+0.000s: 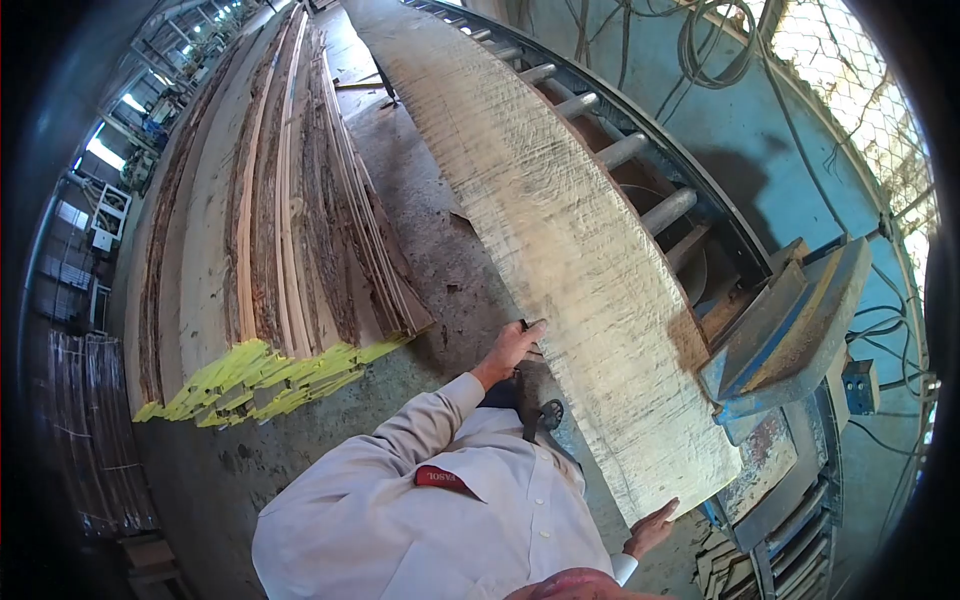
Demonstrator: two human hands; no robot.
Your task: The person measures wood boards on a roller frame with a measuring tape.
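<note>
A long, wide, pale rough-sawn plank (570, 230) stretches from close to my body away to the far end, over or beside a roller conveyor. My left hand (508, 353) is closed on the plank's left edge, thumb uppermost and the other fingers partly hidden. At the near end of the plank, my right hand (652, 528) grips the end edge by its left corner; some of its fingers are hidden. Just right of the plank's near part stands a machine with a worn blue guard (790, 330).
Metal rollers (622, 150) run along the plank's right side. To the left lies a large stack of bark-edged boards (215, 240) with yellow-painted ends. Wood offcuts (722, 565) lie low on the right. Cables (715, 45) hang on the blue wall.
</note>
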